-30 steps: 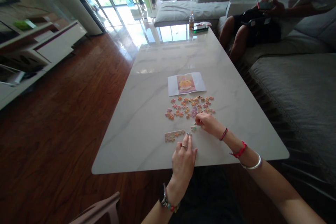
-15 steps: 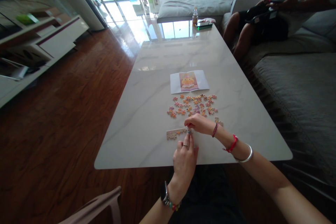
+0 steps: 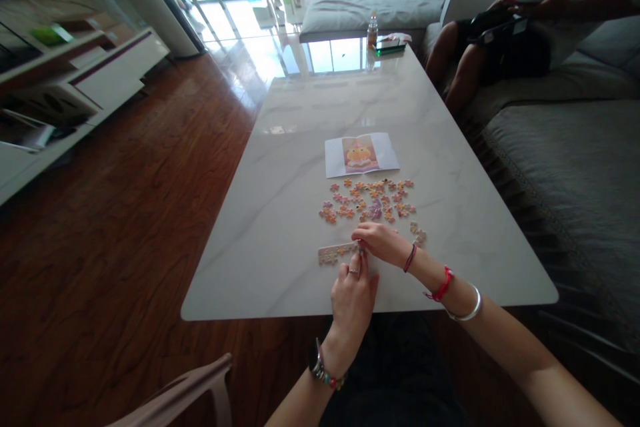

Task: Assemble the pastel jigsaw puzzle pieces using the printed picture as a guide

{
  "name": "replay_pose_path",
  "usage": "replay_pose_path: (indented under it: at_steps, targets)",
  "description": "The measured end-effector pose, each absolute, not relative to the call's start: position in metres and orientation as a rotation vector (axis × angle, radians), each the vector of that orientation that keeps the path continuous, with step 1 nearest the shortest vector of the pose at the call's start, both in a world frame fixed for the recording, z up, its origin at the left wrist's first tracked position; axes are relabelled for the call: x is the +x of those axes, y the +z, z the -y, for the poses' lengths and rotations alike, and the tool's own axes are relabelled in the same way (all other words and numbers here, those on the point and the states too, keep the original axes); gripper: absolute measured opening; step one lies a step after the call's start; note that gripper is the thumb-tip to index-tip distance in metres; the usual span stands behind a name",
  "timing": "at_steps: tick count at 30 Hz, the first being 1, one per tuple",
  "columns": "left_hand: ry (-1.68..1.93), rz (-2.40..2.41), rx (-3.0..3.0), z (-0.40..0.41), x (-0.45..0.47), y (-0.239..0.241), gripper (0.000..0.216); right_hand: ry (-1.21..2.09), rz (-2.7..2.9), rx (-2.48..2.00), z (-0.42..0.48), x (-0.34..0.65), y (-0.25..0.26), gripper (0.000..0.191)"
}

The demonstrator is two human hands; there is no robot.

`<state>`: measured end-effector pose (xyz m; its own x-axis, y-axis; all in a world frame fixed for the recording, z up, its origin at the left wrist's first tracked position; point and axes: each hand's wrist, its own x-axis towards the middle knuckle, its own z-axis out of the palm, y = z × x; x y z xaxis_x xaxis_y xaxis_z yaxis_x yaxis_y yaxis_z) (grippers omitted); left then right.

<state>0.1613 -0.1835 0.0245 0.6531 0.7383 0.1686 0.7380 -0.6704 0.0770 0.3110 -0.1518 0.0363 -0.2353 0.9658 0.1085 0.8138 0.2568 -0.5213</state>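
Observation:
A short joined strip of puzzle pieces (image 3: pixel 336 253) lies near the front edge of the white marble table (image 3: pixel 300 147). My left hand (image 3: pixel 353 297) rests below it, fingers stretched forward and touching the strip's right end. My right hand (image 3: pixel 383 243) is curled in a pinch at that same end, over a small piece that I cannot see clearly. Several loose orange and pink pieces (image 3: pixel 367 201) are scattered just beyond, with two more pieces (image 3: pixel 418 233) to the right. A printed reference picture (image 3: pixel 361 154) lies further back.
A grey sofa (image 3: pixel 565 167) runs along the table's right side, and a seated person (image 3: pixel 505 33) is at its far end. A bottle (image 3: pixel 372 30) and a green item (image 3: pixel 390 47) stand at the far table end. Wooden floor and low cabinets are left. A pink chair back (image 3: pixel 180 397) is bottom left.
My right hand moved left from beside the loose pieces to the right end of the joined strip, meeting my left fingertips. The view shifted slightly.

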Motion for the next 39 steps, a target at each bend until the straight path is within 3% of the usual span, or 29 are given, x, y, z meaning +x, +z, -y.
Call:
replay_pose_path:
  at_steps: [7,15,27,39]
  targets:
    - [0.279,-1.309,2.844,0.183,0.164,0.022,0.041,0.424,1.994,-1.630,0.170,0.312,0.033,0.017]
    - [0.370,-1.342,2.747,0.187,0.165,0.018,0.037,0.278,2.220,-1.698,0.176,0.311,0.039,0.018]
    - [0.335,-1.322,2.741,0.194,0.161,0.022,0.038,0.333,2.212,-1.806,0.162,0.310,0.042,0.016]
    - [0.269,-1.305,2.782,0.194,0.161,0.027,0.041,0.265,2.129,-1.813,0.182,0.324,0.038,0.004]
